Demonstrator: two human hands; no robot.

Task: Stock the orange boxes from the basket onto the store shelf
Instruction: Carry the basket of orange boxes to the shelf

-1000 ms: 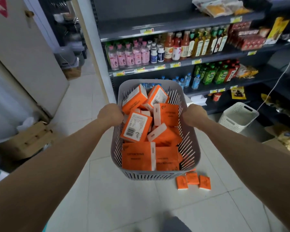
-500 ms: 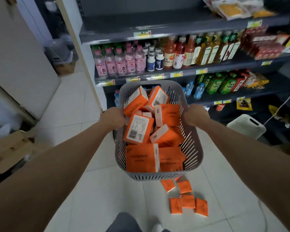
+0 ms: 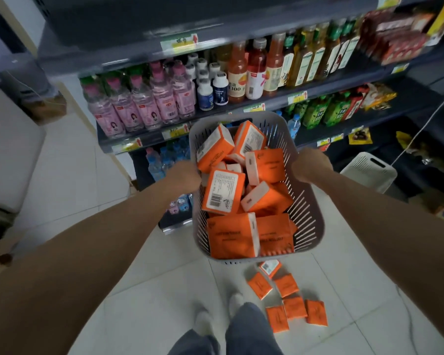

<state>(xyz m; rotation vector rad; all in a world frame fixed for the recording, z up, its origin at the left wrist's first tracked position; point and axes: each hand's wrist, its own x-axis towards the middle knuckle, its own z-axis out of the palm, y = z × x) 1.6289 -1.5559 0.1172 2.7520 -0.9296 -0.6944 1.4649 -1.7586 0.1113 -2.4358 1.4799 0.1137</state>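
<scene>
I carry a grey slatted basket in front of me, off the floor. It is piled with several orange boxes, some showing white barcode labels. My left hand grips the basket's left rim, and my right hand grips the right rim. Several small orange packs lie scattered on the floor tiles below the basket. The store shelf stands just beyond the basket, with a bare dark top shelf above rows of bottles.
Pink-labelled water bottles and juice bottles fill the middle shelf; green bottles sit lower right. A white basket stands on the floor at right. My feet are at the bottom. A cardboard box lies at left.
The basket and I have moved closer to the shelf, which now looms larger. More orange packs on the floor have come into view, along with my legs. Both hands keep their grip.
</scene>
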